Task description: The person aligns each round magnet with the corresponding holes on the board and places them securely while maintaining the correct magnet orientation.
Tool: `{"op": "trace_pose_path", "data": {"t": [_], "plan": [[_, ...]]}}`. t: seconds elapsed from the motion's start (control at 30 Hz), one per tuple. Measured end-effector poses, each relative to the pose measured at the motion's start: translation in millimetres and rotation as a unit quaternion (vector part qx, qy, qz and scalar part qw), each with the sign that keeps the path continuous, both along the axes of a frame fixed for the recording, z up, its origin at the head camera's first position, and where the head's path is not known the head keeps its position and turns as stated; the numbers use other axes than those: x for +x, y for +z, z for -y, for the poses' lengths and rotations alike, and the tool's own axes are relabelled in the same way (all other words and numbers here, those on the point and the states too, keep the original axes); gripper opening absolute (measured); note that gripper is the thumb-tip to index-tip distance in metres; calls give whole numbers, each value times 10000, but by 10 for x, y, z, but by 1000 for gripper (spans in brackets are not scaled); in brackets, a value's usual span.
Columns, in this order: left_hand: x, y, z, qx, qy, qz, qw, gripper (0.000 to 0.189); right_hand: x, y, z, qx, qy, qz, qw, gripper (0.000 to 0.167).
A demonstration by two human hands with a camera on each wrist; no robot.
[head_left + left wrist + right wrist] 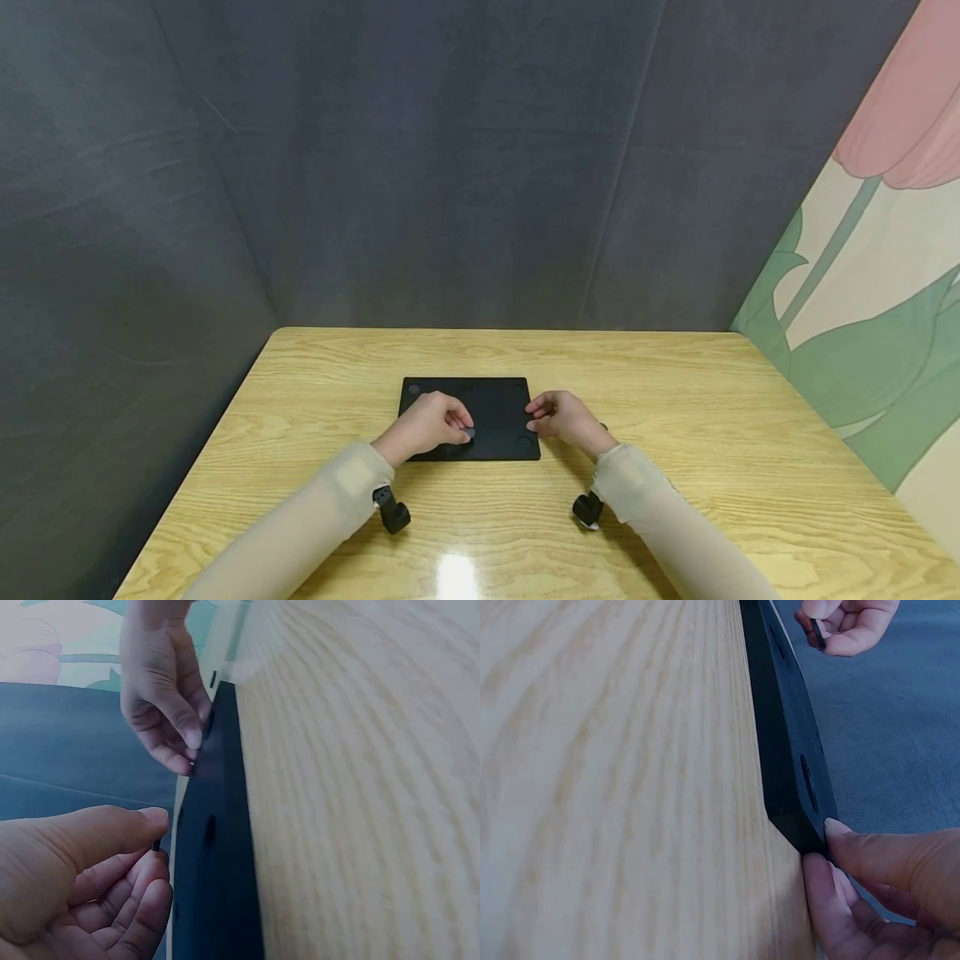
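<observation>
A flat black rectangular board (497, 410) with round recesses near its corners lies on the wooden table. Above its left half, my left hand (431, 423) pinches a small thin dark disc (470, 432) between thumb and fingertips. The left wrist view shows this disc (156, 844) edge-on, apart from the board. At the board's right edge is my right hand (567, 418). Its thumb (862, 847) lies on the board's top near the corner and a fingertip meets the side, so it grips that edge. One round recess (808, 784) shows close to the thumb.
The light wooden table (480, 521) extends around the board. A dark grey curtain (450, 167) hangs behind and to the left; a wall with a painted flower (885, 275) stands on the right. Small black cameras (393, 512) are strapped at both wrists.
</observation>
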State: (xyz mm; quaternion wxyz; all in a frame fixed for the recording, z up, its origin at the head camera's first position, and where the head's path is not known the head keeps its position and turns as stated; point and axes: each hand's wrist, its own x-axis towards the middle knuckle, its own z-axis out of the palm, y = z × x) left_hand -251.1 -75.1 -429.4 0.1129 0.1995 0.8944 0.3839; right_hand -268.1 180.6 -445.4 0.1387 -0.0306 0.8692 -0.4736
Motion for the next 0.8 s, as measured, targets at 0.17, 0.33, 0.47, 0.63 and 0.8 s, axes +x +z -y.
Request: {"op": "trace_pose_path", "data": {"t": [0.17,0.33,0.47,0.63,0.8], "plan": [[-3,-48,-4,-43,43,32,10000,9,7,0,-1,-29,-8,20,10000,21],[-11,-77,-14,-68,54,45,10000,10,0,-10,-2,-21,-26,39,10000,21],[-11,-83,-21,-140,57,57,9999,10,-19,-18,-6,21,-14,43,10000,21],[-16,-90,-28,-210,76,59,9997,10,-31,-19,-8,0,-15,81,10000,21],[-21,-100,-34,-269,66,-5,9996,10,-27,-19,-5,-23,-84,123,9999,21]]}}
